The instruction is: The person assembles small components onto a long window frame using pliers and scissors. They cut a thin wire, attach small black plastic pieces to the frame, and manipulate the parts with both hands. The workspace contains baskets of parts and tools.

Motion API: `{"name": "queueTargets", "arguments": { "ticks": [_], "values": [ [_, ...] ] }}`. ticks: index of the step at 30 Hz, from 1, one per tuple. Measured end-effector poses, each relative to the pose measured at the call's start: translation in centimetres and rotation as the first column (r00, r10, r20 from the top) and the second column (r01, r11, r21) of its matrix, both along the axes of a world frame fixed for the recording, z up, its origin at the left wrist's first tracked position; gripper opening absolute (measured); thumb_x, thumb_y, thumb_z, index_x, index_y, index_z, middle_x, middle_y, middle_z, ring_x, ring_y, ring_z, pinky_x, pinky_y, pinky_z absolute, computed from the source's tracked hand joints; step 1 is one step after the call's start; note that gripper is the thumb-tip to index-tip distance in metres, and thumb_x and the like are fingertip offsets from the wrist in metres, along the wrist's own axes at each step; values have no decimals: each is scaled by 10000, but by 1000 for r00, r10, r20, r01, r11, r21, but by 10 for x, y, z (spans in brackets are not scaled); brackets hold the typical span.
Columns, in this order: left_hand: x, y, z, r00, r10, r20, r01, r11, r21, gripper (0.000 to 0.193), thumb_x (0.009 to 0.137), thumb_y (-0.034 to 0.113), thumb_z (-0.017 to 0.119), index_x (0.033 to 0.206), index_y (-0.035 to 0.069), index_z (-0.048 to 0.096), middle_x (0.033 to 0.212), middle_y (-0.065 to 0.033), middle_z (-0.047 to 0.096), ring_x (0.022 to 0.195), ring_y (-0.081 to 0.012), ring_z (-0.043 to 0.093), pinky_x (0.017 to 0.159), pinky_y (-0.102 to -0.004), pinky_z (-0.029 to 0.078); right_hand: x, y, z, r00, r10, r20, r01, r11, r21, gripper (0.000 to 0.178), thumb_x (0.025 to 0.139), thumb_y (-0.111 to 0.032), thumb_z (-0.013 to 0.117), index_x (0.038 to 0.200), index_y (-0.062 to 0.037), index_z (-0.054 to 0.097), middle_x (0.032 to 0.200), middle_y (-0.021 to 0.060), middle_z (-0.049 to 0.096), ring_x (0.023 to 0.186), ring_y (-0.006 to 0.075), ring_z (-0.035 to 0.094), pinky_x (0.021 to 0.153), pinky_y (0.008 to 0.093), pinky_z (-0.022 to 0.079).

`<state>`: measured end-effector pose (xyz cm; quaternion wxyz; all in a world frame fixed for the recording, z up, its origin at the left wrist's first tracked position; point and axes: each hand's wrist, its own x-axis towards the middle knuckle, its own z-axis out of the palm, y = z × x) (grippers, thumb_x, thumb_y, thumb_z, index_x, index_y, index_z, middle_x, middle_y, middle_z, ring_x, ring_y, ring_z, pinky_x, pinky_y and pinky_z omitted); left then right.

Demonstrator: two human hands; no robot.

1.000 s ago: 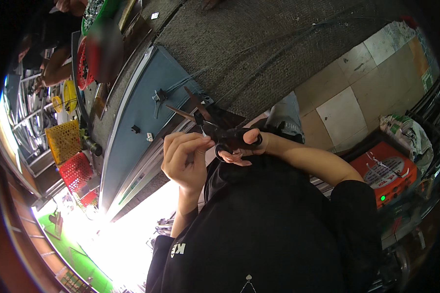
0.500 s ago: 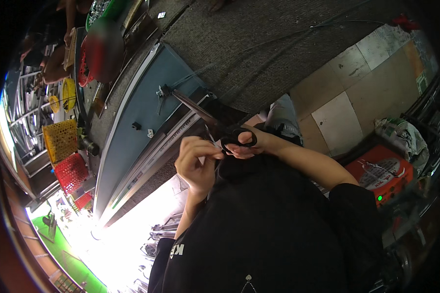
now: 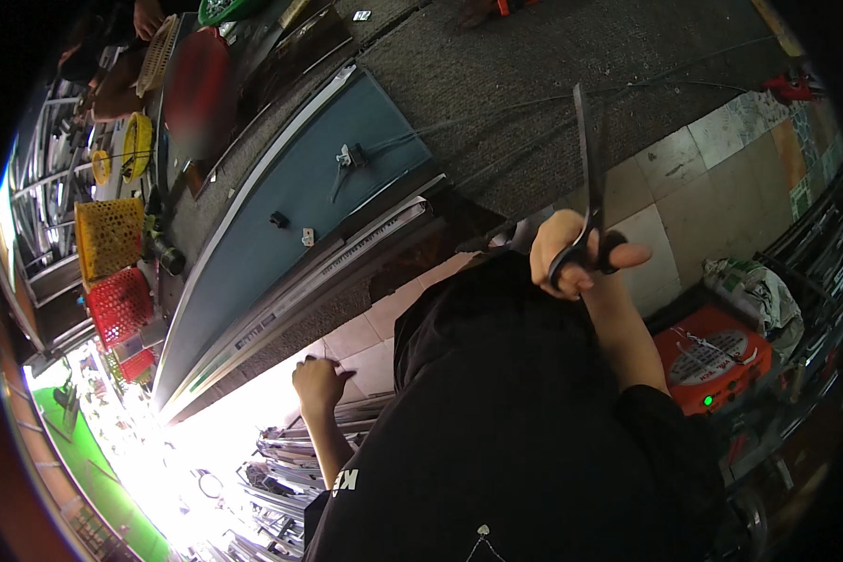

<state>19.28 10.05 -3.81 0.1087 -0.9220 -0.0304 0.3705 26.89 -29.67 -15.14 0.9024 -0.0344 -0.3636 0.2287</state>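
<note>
Yellow basket [image 3: 112, 239]: just above a red basket [image 3: 120, 307].
Blue-grey panel [image 3: 253, 272]: bears small fittings [image 3: 351, 157].
Left hand [image 3: 317, 382]: well apart from the scissors, fingers curled; cannot tell whether it holds anything.
Right hand [image 3: 554, 247]: grasps the scissors by the handles.
Scissors [image 3: 593, 183]: in the right hand, blades nearly together, pointing away from the person.
Orange box [image 3: 754, 361]: green light lit.

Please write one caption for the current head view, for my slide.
Right hand holding black-handled scissors, left hand apart, near a blue-grey panel bearing small pieces.
</note>
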Motion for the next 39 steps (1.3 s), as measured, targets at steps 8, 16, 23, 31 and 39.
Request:
{"name": "queueTargets", "arguments": {
  "ticks": [8,16,23,31,39],
  "values": [
    [8,-33,-43,947,261,186,-173,904,-390,424,969,401,531,866,65,768,718,-140,688,692,-336,641,722,-423,525,29,-23,34,948,-301,-103,273,935,-226,733,735,-757,620,772,-25,605,598,4,493,490,93,446,389,224,376],
    [6,-20,2,904,426,41,-353,798,-489,540,1015,440,437,777,72,752,501,-105,593,570,-283,640,632,-359,487,38,-20,41,886,-412,-213,277,838,-470,640,910,-675,505,805,-50,591,627,21,493,539,92,448,465,274,420],
    [13,25,-29,783,551,-289,-591,515,-621,847,999,680,167,844,-11,632,771,-99,556,873,-224,599,822,-363,443,42,-21,48,898,-406,-172,237,773,-589,627,934,-643,506,787,-42,602,630,22,511,560,105,484,518,289,465],
    [-7,32,-30,854,299,426,-242,953,-183,184,713,308,814,730,126,793,693,-106,716,672,-316,701,664,-409,537,43,-21,48,897,-399,-190,217,772,-597,595,948,-605,530,781,-38,599,629,28,508,571,113,484,532,300,463],
    [-1,3,11,827,453,332,-396,890,-227,133,774,152,660,779,120,788,711,-104,715,710,-266,710,670,-371,530,43,-19,52,892,-425,-156,224,715,-662,602,937,-652,494,785,-74,572,590,-6,460,554,88,437,471,264,447]
  ]
}}
